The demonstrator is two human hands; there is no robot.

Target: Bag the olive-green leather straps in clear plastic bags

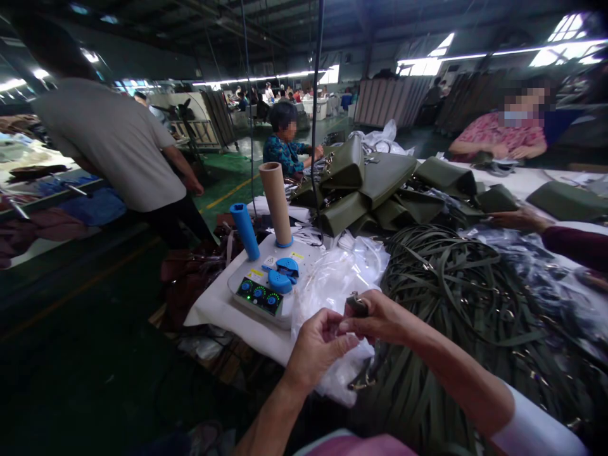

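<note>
My right hand (pixel 375 316) is closed on a dark green strap end (pixel 357 305) with a small metal clasp. Beside it, fingertips meeting, my left hand (pixel 318 348) is closed in a pinch; what it holds is too small to make out. Under both hands lies crumpled clear plastic (pixel 332 272). A large heap of dark green straps (pixel 441 285) with metal clips spreads to the right of my hands. To the left stands a white machine (pixel 285 310) with blue parts and lit dials.
A brown cardboard tube (pixel 275 202) and a blue tube (pixel 246 231) rise from the machine. Green bags (pixel 351 183) are piled behind. Cables hang above. Another person's hand (pixel 520 218) reaches in from the right; people sit across the table, and one stands at left.
</note>
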